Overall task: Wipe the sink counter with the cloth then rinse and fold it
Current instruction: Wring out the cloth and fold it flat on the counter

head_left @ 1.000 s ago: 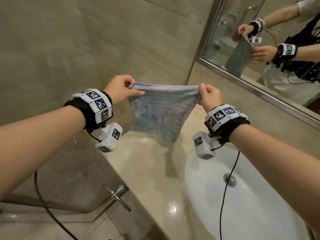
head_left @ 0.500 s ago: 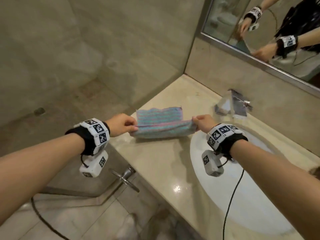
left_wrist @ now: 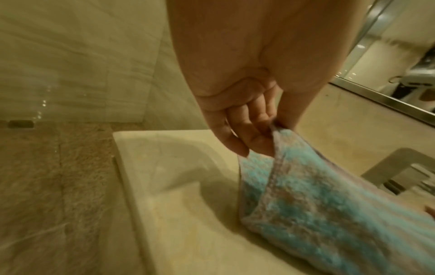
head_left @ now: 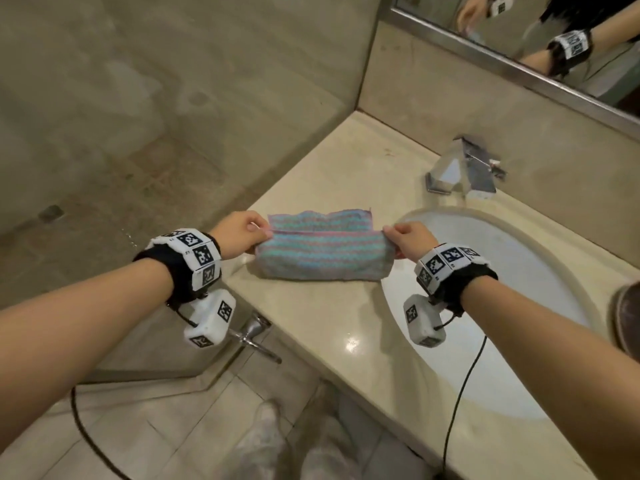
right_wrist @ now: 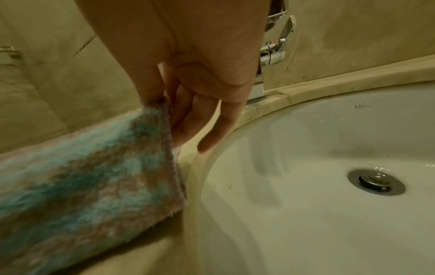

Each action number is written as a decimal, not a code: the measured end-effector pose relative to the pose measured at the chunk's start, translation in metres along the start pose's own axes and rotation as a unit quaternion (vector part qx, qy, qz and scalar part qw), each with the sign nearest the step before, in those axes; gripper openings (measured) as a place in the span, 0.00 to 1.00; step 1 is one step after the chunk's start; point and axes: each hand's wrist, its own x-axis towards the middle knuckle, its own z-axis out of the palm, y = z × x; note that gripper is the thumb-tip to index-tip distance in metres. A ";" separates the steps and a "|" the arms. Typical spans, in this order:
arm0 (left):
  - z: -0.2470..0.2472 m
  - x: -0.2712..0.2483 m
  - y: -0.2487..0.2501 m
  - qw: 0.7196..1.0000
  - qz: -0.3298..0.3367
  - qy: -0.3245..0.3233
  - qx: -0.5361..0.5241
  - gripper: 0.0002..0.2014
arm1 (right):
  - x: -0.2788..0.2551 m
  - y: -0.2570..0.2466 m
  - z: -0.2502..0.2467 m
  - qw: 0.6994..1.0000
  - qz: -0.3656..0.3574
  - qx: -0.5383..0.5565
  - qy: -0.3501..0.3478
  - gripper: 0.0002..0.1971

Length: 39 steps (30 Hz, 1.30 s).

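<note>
A striped blue-and-pink cloth [head_left: 322, 247] lies folded over on the beige counter [head_left: 346, 327], left of the white sink [head_left: 519, 271]. My left hand [head_left: 242, 233] pinches its upper left corner, thumb against fingers [left_wrist: 256, 137], with the cloth [left_wrist: 317, 214] running off to the right. My right hand [head_left: 408, 237] pinches the upper right corner at the sink's rim, thumb and fingers [right_wrist: 188, 119] closed on the cloth [right_wrist: 89, 176] edge. The top layer is lifted a little between both hands.
A chrome faucet [head_left: 464, 168] stands behind the sink, with a mirror [head_left: 554, 36] above it. The sink drain [right_wrist: 376, 181] lies right of my right hand. A glass shower partition [head_left: 138, 133] borders the counter's left end, and a metal handle [head_left: 256, 336] sticks out below it.
Both hands have brought the cloth down from hanging spread in the air onto the counter. It now lies doubled over, its upper corners still pinched.
</note>
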 end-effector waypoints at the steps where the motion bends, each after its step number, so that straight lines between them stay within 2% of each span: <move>1: 0.002 0.006 0.001 1.000 -0.008 0.018 -0.019 0.12 | 0.004 0.000 0.000 1.000 -0.003 0.022 0.010 0.17; 7: 0.012 0.030 0.008 0.993 -0.065 0.052 -0.080 0.11 | 0.039 -0.013 0.003 0.996 -0.006 0.084 0.027 0.19; 11: 0.021 0.043 0.007 0.987 -0.090 0.070 -0.111 0.12 | 0.066 -0.008 0.005 0.997 -0.006 0.067 0.030 0.20; 14: 0.026 0.047 0.006 0.987 -0.101 0.090 -0.087 0.05 | 0.071 -0.010 0.005 0.997 -0.014 0.072 0.024 0.19; 15: 0.028 0.048 0.007 0.988 -0.103 0.097 -0.068 0.05 | 0.073 -0.010 0.006 0.997 -0.024 0.075 0.026 0.18; 17: 0.030 0.045 0.009 0.987 -0.101 0.121 0.026 0.13 | 0.072 -0.011 0.007 0.996 -0.048 0.043 0.062 0.12; 19: 0.032 0.037 0.013 0.968 -0.062 0.160 0.184 0.22 | 0.068 -0.013 0.008 0.990 -0.077 -0.023 0.119 0.15; 20: 0.033 0.032 0.017 0.957 -0.018 0.170 0.236 0.25 | 0.064 -0.014 0.009 0.985 -0.104 -0.048 0.128 0.18; 21: 0.036 0.028 0.021 0.952 0.028 0.155 0.262 0.26 | 0.060 -0.015 0.011 0.980 -0.139 -0.076 0.118 0.21; 23: 0.044 0.025 0.023 0.954 0.088 0.072 0.277 0.29 | 0.047 -0.017 0.019 0.962 -0.213 -0.160 0.061 0.28; 26: 0.060 0.021 0.015 0.945 0.077 -0.044 0.314 0.35 | 0.030 -0.012 0.041 0.906 -0.269 -0.325 -0.033 0.38; 28: 0.066 0.018 0.004 0.926 0.061 -0.078 0.365 0.38 | 0.024 -0.004 0.052 0.883 -0.243 -0.396 -0.063 0.40; 31: 0.062 0.017 -0.010 0.901 0.068 -0.093 0.418 0.43 | 0.027 0.008 0.052 0.876 -0.198 -0.432 -0.086 0.41; 36: 0.054 0.019 -0.012 0.890 0.099 -0.102 0.434 0.47 | 0.032 0.015 0.042 0.867 -0.206 -0.442 -0.106 0.43; 38: 0.055 0.017 -0.010 0.898 0.096 -0.095 0.419 0.46 | 0.029 0.010 0.041 0.882 -0.214 -0.412 -0.086 0.41; 39: 0.055 0.016 -0.009 0.906 0.096 -0.084 0.403 0.46 | 0.027 0.008 0.040 0.902 -0.220 -0.367 -0.051 0.39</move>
